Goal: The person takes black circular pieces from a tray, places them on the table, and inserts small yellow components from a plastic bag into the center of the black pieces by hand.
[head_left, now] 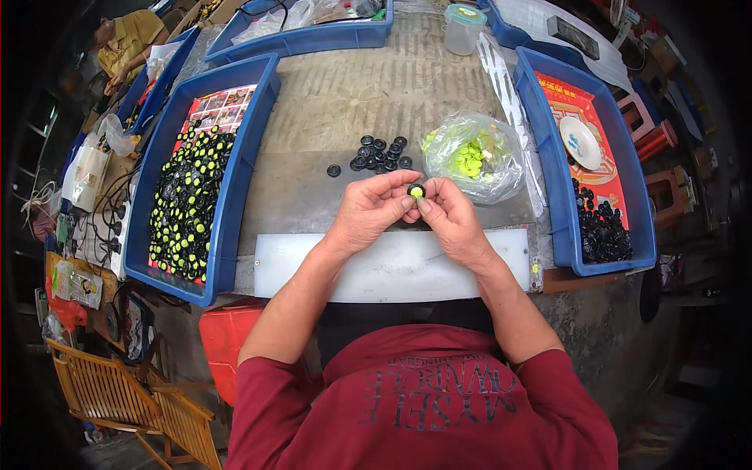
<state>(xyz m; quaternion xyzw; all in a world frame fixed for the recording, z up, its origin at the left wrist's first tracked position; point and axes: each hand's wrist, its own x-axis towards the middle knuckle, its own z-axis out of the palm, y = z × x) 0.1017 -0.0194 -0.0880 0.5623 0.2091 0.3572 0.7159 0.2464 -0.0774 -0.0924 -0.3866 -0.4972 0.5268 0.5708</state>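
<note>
Between my fingertips is a small black wheel-like disc [416, 189] with a yellow-green piece at its middle. My left hand [366, 210] pinches it from the left, and my right hand [454, 222] grips its right side with thumb and fingers. Just beyond my hands lies a loose pile of black discs [379, 153], with a single black disc [334, 170] apart to its left. A clear plastic bag [501, 160] holding yellow-green round pieces [468, 160] sits close to my right hand. Both forearms pass over a white board [392, 270] at the table's front edge.
At left, a blue tray [235, 176] holds many black discs with yellow-green centres. Another blue tray [644, 211] at right contains black discs [601, 227] and a white dish [580, 142]. A lidded clear tub [464, 33] stands at the back. Far left, another person [133, 41] sits.
</note>
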